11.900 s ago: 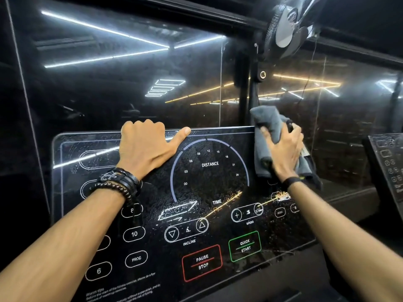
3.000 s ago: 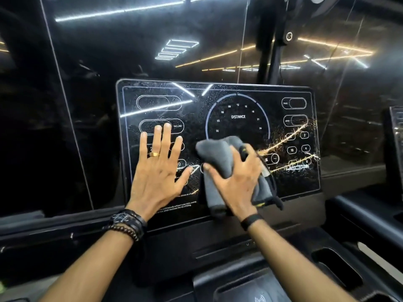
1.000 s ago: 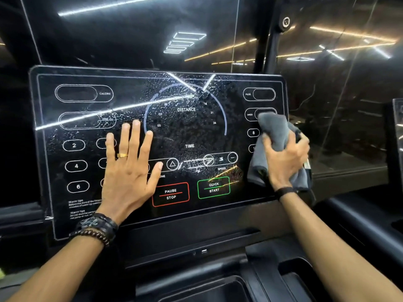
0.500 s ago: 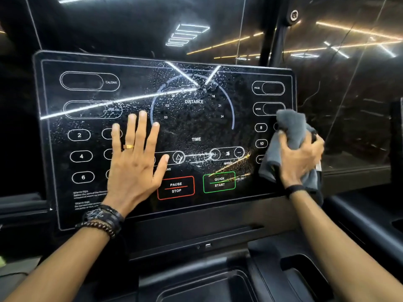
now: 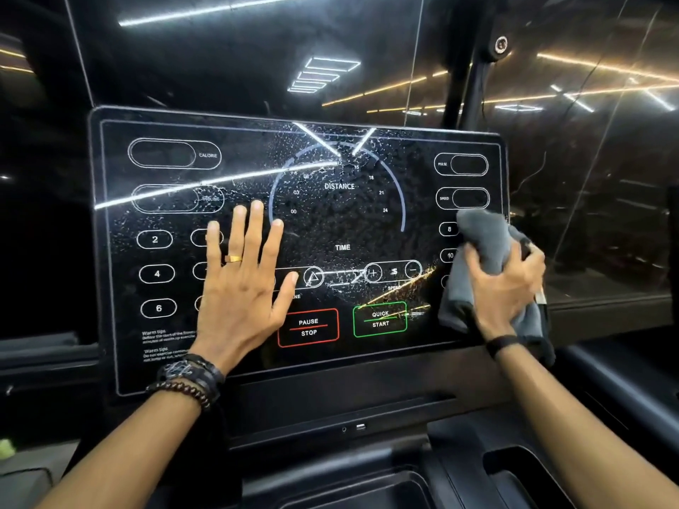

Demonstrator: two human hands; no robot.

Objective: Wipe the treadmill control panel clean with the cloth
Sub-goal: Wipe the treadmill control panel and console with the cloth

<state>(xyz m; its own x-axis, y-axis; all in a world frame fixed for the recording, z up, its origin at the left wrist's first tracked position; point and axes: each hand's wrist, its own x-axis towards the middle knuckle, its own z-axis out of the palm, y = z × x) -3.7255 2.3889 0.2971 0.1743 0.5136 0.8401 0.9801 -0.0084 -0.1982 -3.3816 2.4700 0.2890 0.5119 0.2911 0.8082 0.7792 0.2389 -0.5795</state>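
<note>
One control panel (image 5: 257,148) fills the view, a glossy black slab speckled with droplets across its centre dial and left buttons, so most of the wiping looks yet to be done; only the strip nearest the cloth appears clearer. One grey cloth (image 5: 485,251) is bunched in the right hand (image 5: 509,288), whose grip is closed around it and pressed to the panel's right edge. Well to that grip's left, the left hand (image 5: 244,284) lies flat and spread on the glass, holding nothing. Two hands, one cloth, one panel.
</note>
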